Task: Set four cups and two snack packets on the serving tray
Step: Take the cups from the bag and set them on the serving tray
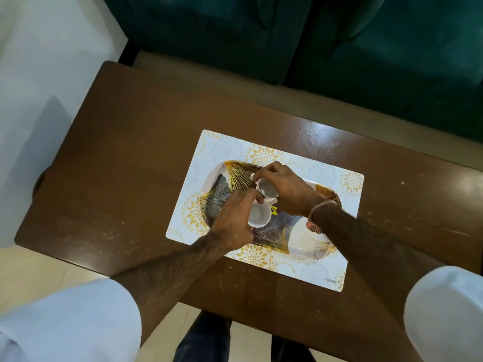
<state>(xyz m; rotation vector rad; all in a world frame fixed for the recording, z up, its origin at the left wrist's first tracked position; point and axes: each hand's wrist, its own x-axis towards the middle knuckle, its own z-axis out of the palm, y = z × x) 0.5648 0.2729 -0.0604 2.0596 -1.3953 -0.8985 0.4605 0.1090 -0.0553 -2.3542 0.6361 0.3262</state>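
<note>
An oval serving tray (311,246) with gold and dark fan patterns lies on a white placemat (224,147). My left hand (232,218) grips a small white cup (258,216) standing on the tray's middle. Just beyond it, my right hand (287,189) holds a second white cup (268,189), tilted with its mouth toward me, above the tray. The two cups almost touch. A yellow label (273,210) shows on the tray between my hands. No snack packets are in view.
The placemat rests on a brown wooden table (117,165) with a scratched top. A dark green sofa (339,40) stands behind the table's far edge. White wall and pale floor lie to the left.
</note>
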